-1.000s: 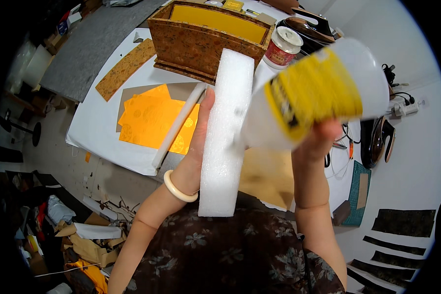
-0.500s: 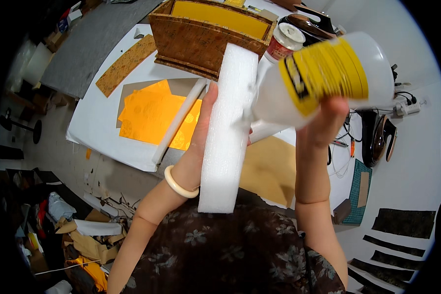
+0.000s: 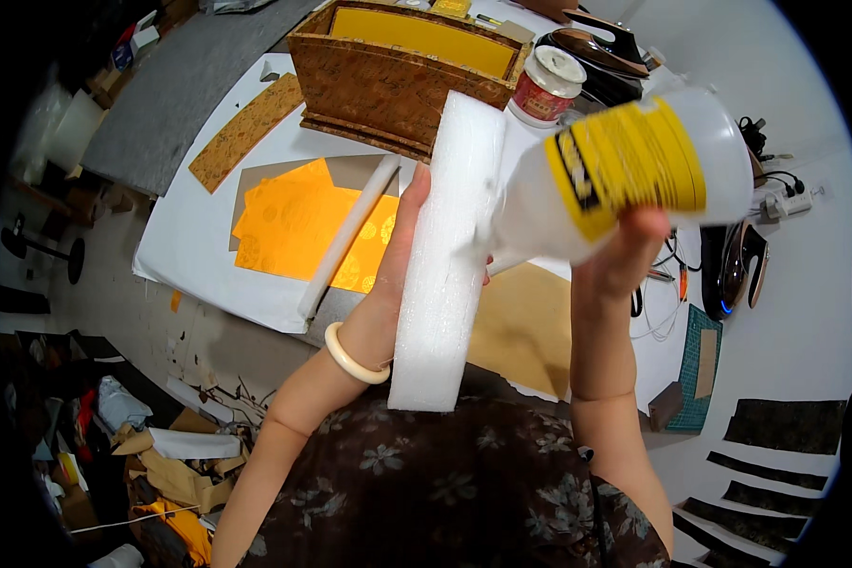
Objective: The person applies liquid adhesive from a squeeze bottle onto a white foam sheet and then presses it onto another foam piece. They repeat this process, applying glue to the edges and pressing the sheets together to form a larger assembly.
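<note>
We look down on a crowded craft room, where a desk [image 3: 199,256] covered in white sheeting fills the middle of the view and a grey mat [image 3: 175,90] lies along its far left side. To the right, a pale floor [image 3: 805,341] carries dark strips of material [image 3: 776,454], a green cutting mat [image 3: 701,369] and a power strip [image 3: 786,204] with tangled cables. At lower left, paper scraps and cardboard [image 3: 175,469] pile up on the floor beside the desk.

On the desk stands a brown patterned box [image 3: 388,80] with a yellow lining, open at the top. In front of it lies an orange patterned sheet [image 3: 298,227] on grey board, with a white rod [image 3: 350,237] resting across it. A strip of cork-coloured board [image 3: 246,133] lies to the left of the box, a tan sheet [image 3: 525,327] lies near the desk's near edge, and a red-labelled jar [image 3: 544,85] with a white lid stands just right of the box. A dark clothes iron [image 3: 596,43] sits behind the jar.

We hold a long white foam block [image 3: 445,256] upright above the desk, our left hand [image 3: 398,256] gripping it from behind along its left edge, a cream bangle [image 3: 353,352] on the wrist. Our right hand [image 3: 625,256] is clasped around a white glue bottle [image 3: 615,175] with a yellow label, tipped so that its nozzle meets the face of the foam block.
</note>
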Motion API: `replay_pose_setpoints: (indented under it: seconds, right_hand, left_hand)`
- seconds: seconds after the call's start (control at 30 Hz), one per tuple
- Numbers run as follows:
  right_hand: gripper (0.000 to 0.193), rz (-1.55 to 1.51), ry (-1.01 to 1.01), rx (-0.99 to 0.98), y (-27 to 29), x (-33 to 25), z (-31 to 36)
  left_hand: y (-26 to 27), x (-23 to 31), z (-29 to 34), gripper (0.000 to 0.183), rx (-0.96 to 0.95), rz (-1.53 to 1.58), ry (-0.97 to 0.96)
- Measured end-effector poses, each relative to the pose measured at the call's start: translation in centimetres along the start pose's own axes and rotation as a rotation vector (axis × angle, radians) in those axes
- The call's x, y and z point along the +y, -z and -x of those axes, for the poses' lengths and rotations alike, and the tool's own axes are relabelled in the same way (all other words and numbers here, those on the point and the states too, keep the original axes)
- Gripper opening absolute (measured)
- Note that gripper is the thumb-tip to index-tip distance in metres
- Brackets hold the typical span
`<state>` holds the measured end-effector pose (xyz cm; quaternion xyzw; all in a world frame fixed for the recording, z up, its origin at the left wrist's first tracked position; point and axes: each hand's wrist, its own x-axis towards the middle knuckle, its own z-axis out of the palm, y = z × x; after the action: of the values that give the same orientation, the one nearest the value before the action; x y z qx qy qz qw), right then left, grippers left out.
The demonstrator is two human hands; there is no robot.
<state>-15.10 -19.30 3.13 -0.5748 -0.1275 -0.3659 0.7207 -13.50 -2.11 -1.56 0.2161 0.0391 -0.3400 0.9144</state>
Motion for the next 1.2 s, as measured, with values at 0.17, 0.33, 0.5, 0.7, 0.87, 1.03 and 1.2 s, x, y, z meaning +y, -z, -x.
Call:
replay_pose_setpoints:
  seconds: [0.17, 0.33, 0.5, 0.7, 0.87, 1.03, 1.2]
  right_hand:
    - [0.072, -0.050, 0.227, 0.017, -0.4, 1.3, -5.6]
    - [0.070, 0.099, 0.386, -0.042, 0.0, 1.0, -6.8]
    - [0.072, 0.184, 0.351, -0.250, 0.6, 0.1, -4.9]
    - [0.062, -0.506, -0.537, -0.002, 4.6, 2.9, -7.6]
    - [0.038, -1.142, -0.659, 0.551, 10.3, 11.6, -8.9]
    - [0.044, -1.447, -0.696, 0.734, 12.1, 17.8, -9.1]
    - [0.050, -1.375, -0.711, 0.797, 12.9, 18.6, -9.0]
  left_hand:
    - [0.8, -0.4, 0.3, 0.070, -0.128, 0.001, 0.019]
    - [1.3, -0.7, -0.1, 0.069, -0.168, 0.056, 0.061]
    - [1.7, -0.9, -0.3, 0.068, -0.058, -0.033, 0.042]
    - [1.4, 0.9, 0.1, 0.078, 0.021, -0.113, -0.082]
    - [0.9, 2.8, 0.7, 0.057, 0.065, -0.393, -0.133]
    - [0.5, 4.4, 1.0, 0.047, -0.004, -0.545, -0.155]
    - [-1.2, 4.9, 0.9, 0.062, -0.052, -0.738, -0.158]
